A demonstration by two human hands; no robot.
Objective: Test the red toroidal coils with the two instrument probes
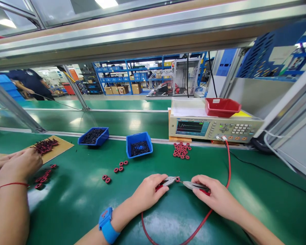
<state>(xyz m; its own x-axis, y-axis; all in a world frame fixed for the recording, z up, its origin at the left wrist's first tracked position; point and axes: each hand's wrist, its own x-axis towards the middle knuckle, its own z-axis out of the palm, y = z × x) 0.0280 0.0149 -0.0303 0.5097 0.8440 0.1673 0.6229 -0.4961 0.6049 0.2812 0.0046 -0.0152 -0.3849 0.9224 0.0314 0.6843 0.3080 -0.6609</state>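
Observation:
My left hand [150,192], with a blue strap on its wrist, is closed around a plier-shaped test clip [170,180] with red grips. The clip's jaws meet a small red-and-black ring coil [177,179] at its left side. On the other side, my right hand [213,194] grips a second test clip [191,185], also with a red grip. Its tip points left at a thin wire lead beside the coil; whether the jaws pinch the lead is too small to tell. A red cable [228,163] runs from the bench meter [216,127] and loops below my hands.
More ring coils lie in a cluster [181,150] before the meter and in small groups [121,166] to the left. Blue bins [139,153] hold dark pieces. A co-worker's hands [20,165] work at left beside a cardboard sheet [58,149]. A red tray [222,108] rests on the meter.

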